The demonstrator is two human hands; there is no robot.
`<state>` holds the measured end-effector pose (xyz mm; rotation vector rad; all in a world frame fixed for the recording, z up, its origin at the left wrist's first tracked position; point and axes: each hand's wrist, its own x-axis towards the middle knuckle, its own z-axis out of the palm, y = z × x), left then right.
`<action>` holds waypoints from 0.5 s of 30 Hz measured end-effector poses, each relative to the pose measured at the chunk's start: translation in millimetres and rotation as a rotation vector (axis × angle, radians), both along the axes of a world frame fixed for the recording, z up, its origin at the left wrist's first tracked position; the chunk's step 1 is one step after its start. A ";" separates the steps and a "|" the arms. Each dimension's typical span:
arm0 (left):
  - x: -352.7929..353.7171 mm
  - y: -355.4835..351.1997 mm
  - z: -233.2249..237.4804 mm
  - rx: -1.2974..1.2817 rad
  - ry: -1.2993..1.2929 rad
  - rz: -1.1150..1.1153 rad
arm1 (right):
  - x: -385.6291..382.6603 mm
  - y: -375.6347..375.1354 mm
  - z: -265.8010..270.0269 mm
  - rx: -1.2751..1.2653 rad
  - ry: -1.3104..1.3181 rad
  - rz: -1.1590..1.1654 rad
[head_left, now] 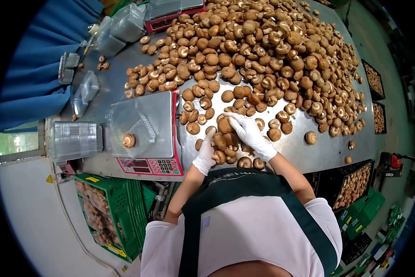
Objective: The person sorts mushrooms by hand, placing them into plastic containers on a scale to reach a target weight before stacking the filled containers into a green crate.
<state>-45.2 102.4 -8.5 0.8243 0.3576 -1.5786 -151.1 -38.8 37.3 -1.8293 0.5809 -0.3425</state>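
Observation:
Both my hands wear white gloves and meet around a small group of brown mushrooms (220,141) at the table's near edge. My left hand (205,151) is curved against the left side of this group. From the right, my right hand (247,129) has its fingers closed on a mushroom (224,125) at the top of the group. Left of my hands is a red scale (174,161) with a clear plastic tray (145,115) on its plate. One mushroom (129,140) lies in that tray. Loose mushrooms (192,128) lie just beyond my hands.
A large mushroom heap (281,55) covers the far side of the metal table (290,152). Stacked clear trays (76,141) stand at the left. A second scale (175,16) is at the back. Green crates (133,217) and black crates (371,168) flank the table below.

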 end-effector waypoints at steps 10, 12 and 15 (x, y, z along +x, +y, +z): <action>-6.7 8.1 15.4 0.023 -0.141 -0.194 | -11.2 1.0 -12.8 0.504 -0.044 0.101; -0.7 10.3 26.7 0.013 -0.143 -0.192 | -10.3 -3.4 -5.4 0.423 -0.167 0.089; 26.7 23.3 54.9 -0.139 -0.254 -0.030 | -12.5 -11.0 -2.3 0.425 -0.172 -0.066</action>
